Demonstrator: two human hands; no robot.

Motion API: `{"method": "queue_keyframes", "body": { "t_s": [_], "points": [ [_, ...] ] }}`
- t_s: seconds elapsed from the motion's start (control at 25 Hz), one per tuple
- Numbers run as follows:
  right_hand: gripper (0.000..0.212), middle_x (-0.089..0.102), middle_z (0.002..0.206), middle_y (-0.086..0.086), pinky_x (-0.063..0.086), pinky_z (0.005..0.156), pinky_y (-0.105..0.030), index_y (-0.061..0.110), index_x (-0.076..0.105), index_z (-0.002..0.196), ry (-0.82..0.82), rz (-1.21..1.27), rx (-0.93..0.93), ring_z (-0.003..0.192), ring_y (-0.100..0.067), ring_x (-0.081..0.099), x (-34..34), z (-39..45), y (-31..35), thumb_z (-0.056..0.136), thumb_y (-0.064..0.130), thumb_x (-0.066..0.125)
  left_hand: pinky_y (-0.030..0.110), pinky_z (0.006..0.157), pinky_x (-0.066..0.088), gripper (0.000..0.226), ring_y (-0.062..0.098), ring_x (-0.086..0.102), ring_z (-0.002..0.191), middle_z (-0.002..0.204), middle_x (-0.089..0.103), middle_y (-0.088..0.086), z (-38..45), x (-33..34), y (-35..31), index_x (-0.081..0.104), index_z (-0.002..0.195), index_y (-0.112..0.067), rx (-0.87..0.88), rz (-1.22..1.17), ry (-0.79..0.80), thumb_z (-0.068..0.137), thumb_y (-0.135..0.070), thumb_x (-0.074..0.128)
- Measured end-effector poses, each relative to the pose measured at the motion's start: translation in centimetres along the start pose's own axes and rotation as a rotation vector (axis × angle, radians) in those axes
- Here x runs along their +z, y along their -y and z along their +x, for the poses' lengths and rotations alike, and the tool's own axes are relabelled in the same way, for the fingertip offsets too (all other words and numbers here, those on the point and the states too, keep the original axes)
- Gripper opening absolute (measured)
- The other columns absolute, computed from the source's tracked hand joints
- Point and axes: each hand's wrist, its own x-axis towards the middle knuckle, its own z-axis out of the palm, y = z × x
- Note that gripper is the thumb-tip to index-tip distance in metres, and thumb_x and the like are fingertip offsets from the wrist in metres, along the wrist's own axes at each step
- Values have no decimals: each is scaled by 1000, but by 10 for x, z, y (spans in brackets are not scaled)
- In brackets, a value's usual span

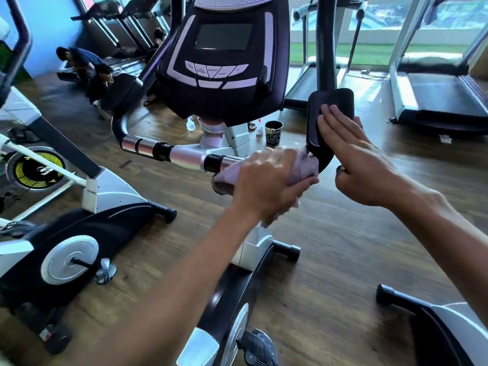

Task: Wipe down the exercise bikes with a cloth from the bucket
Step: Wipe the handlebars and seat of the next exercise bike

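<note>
The left hand (266, 180) is gripping a bunched pale cloth (298, 167) and pressing it onto the handlebar (184, 155) of the exercise bike (224, 75), just below the console and right beside the black arm pad (328, 122). The right hand (351, 151) is lying flat and open, fingers stretched, against the pad's face, apparently bracing it.

Judgement: the wipe is likely going best with the cloth wrapped round the bar and drawn along it, the flat hand keeping the pad from swivelling; the pad's lower edge and the joint under it are likely needing a pass too.

No bucket is showing. A dark cup (273, 132) is standing on the floor beyond the handlebar, and a small bottle (190, 123) under the console. A second bike (79, 228) is standing left of the handlebar, near. Treadmills (435, 99) and seated people (79, 64) are sitting well beyond the console.
</note>
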Motion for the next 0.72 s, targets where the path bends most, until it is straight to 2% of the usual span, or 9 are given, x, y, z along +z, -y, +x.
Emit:
{"method": "queue_keyframes", "body": {
  "t_s": [0.12, 0.2, 0.28, 0.36, 0.44, 0.52, 0.6, 0.64, 0.72],
  "points": [
    [95, 4, 169, -6, -12, 123, -22, 4, 14, 160, -45, -45, 12, 156, -14, -5, 7, -3, 3, 66, 6, 29, 36, 62, 48, 50, 31, 66, 69, 82, 69, 8, -3, 4, 40, 68, 92, -11, 90, -63, -122, 94, -58, 51],
    [90, 5, 170, -8, -11, 124, -26, 2, 15, 160, -62, -86, 12, 157, -16, -3, 12, -3, 6, 72, 4, 37, 35, 58, 43, 47, 31, 63, 64, 75, 67, 9, -8, 4, 72, 66, 85, -11, -11, -70, -167, 98, -51, 46],
    [89, 5, 169, -12, -13, 125, -31, -1, 14, 159, -69, -118, 44, 157, -19, -4, 15, -2, 13, 77, 4, 48, 36, 60, 41, 45, 30, 61, 64, 74, 66, 8, -12, 4, 85, 67, 84, -11, -197, -68, -197, 99, -47, 43],
    [88, 6, 169, -15, -13, 125, -41, -4, 15, 158, -105, -186, 59, 157, -21, -3, 19, -3, 26, 79, 16, 48, 37, 63, 41, 42, 29, 60, 67, 75, 67, 6, -13, 9, 69, 68, 84, -12, -305, -37, -218, 97, -45, 45],
    [82, 11, 168, -17, -9, 125, -51, -6, 22, 156, -127, -283, -14, 157, -23, 2, 31, -7, 44, 83, 27, 42, 37, 64, 40, 42, 28, 59, 69, 76, 67, 5, -13, 11, 58, 67, 84, -13, -247, -24, -223, 96, -46, 45],
    [74, 20, 166, -18, -5, 125, -54, -6, 31, 152, -96, -329, -96, 157, -24, 10, 50, -7, 60, 89, 31, 41, 37, 62, 40, 48, 30, 62, 72, 78, 68, 3, -7, 1, 76, 66, 84, -16, -177, -76, -67, 95, -54, 39],
    [69, 29, 162, -20, -3, 126, -53, -8, 37, 149, -79, -336, -87, 156, -27, 14, 66, -3, 69, 93, 32, 43, 37, 63, 40, 54, 30, 65, 78, 80, 70, 2, 2, -5, 93, 65, 84, -19, -204, -85, 67, 94, -60, 31],
    [69, 33, 160, -21, -4, 126, -53, -9, 38, 148, -82, -336, -59, 156, -28, 15, 70, -1, 72, 93, 33, 43, 37, 63, 39, 54, 30, 64, 78, 80, 70, 2, 2, -4, 93, 65, 83, -19, -226, -88, 65, 94, -60, 30],
    [69, 39, 156, -21, -6, 125, -53, -9, 40, 146, -84, -334, -27, 155, -29, 17, 73, 0, 75, 92, 33, 44, 38, 65, 40, 48, 30, 62, 74, 78, 69, 4, -5, 0, 78, 66, 83, -17, -289, -91, -59, 95, -53, 37]
  ]
}}
